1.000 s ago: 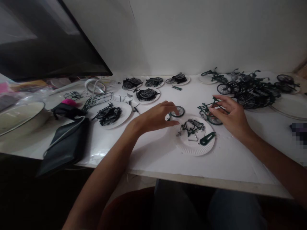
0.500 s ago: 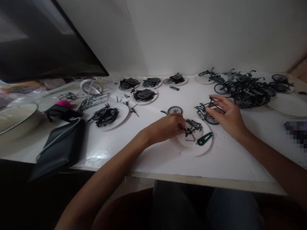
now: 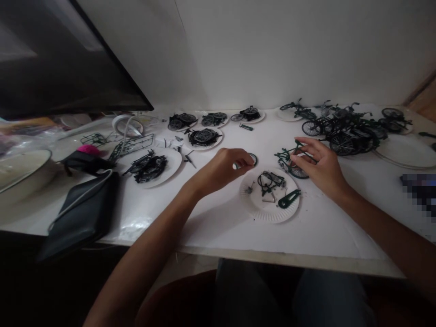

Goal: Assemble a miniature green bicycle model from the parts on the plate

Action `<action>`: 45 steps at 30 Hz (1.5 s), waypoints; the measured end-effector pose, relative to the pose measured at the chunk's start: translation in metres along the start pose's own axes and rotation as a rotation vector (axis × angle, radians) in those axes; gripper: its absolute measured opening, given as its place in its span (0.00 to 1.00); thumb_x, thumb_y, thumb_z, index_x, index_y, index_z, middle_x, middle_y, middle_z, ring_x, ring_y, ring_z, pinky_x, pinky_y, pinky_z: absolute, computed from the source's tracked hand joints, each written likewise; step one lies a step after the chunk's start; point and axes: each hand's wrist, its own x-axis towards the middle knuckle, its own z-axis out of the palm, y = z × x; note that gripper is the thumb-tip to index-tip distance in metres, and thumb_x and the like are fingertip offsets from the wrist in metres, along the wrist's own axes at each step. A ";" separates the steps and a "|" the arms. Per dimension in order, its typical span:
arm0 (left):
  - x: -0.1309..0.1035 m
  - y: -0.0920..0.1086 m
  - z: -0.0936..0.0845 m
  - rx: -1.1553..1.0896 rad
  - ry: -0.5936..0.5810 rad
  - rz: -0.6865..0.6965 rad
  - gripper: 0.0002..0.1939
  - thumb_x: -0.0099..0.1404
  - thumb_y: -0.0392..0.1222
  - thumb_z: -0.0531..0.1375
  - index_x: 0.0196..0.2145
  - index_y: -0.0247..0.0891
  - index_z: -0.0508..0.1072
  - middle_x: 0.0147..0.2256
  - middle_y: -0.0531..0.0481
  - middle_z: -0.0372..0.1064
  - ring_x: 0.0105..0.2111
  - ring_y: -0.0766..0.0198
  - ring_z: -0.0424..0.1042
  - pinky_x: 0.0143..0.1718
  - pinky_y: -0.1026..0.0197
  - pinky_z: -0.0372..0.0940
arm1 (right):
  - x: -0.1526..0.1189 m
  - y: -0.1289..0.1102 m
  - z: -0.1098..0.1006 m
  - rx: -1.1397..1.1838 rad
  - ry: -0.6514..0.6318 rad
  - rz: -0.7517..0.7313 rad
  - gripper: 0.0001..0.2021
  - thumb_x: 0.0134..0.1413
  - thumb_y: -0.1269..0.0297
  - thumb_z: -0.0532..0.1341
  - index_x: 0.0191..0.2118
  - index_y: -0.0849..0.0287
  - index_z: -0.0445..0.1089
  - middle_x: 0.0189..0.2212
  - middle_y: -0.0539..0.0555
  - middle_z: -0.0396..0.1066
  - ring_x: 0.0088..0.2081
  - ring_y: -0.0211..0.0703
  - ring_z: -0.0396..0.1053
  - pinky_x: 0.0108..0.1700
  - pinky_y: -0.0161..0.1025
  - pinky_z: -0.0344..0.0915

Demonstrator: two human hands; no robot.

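My right hand (image 3: 320,163) pinches a partly built green toy bicycle (image 3: 283,155) by its upper frame, with one wheel resting on the table. My left hand (image 3: 235,163) is curled over a loose spoked wheel (image 3: 253,159), which it partly covers. Its thumb and fingers come together; what they hold, if anything, is hidden. Just below both hands lies a white paper plate (image 3: 259,211) with small bicycle parts. Among these are a green chain guard (image 3: 289,199), a dark thin frame piece (image 3: 269,181) and a small grey part (image 3: 249,188).
Several finished toy bicycles (image 3: 350,127) crowd the back right beside stacked plates (image 3: 405,152). More plates with dark bicycle parts (image 3: 204,136) stand at the back and left. A black case (image 3: 81,204), an enamel basin (image 3: 23,168) and a monitor (image 3: 68,59) occupy the left.
My left hand has moved up and left from the paper plate to the loose wheel, uncovering the plate's parts. The right hand keeps its pinch on the toy bicycle.
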 end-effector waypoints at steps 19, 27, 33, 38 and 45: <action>0.001 -0.047 -0.027 0.346 -0.023 -0.192 0.09 0.64 0.35 0.59 0.39 0.38 0.79 0.38 0.47 0.79 0.34 0.61 0.77 0.35 0.62 0.67 | -0.002 -0.005 -0.001 -0.056 0.007 -0.010 0.22 0.49 0.61 0.69 0.52 0.55 0.72 0.38 0.56 0.76 0.40 0.49 0.77 0.40 0.43 0.77; -0.002 -0.049 -0.029 0.311 -0.139 -0.255 0.09 0.64 0.40 0.60 0.38 0.39 0.80 0.36 0.49 0.79 0.32 0.62 0.76 0.33 0.63 0.66 | -0.003 -0.005 -0.002 -0.035 0.004 -0.015 0.23 0.50 0.62 0.69 0.53 0.56 0.72 0.38 0.56 0.75 0.39 0.47 0.77 0.40 0.41 0.76; -0.003 -0.049 -0.026 0.398 -0.205 -0.236 0.08 0.64 0.39 0.58 0.37 0.40 0.78 0.36 0.51 0.78 0.32 0.64 0.74 0.32 0.63 0.63 | -0.002 -0.005 -0.003 -0.037 0.008 -0.022 0.22 0.50 0.62 0.69 0.53 0.55 0.72 0.39 0.56 0.76 0.40 0.47 0.77 0.40 0.41 0.76; -0.003 -0.045 -0.026 0.461 -0.228 -0.241 0.08 0.64 0.40 0.57 0.38 0.41 0.77 0.37 0.50 0.77 0.31 0.65 0.72 0.31 0.63 0.61 | 0.000 -0.004 -0.003 -0.038 0.018 -0.022 0.22 0.50 0.63 0.69 0.53 0.56 0.72 0.38 0.56 0.75 0.41 0.47 0.76 0.40 0.41 0.76; -0.005 -0.049 -0.029 0.447 -0.227 -0.221 0.07 0.64 0.41 0.58 0.35 0.42 0.76 0.34 0.51 0.77 0.29 0.65 0.71 0.30 0.64 0.60 | 0.000 0.000 -0.004 -0.046 0.003 -0.047 0.21 0.50 0.63 0.69 0.52 0.53 0.72 0.39 0.55 0.76 0.42 0.48 0.76 0.44 0.44 0.76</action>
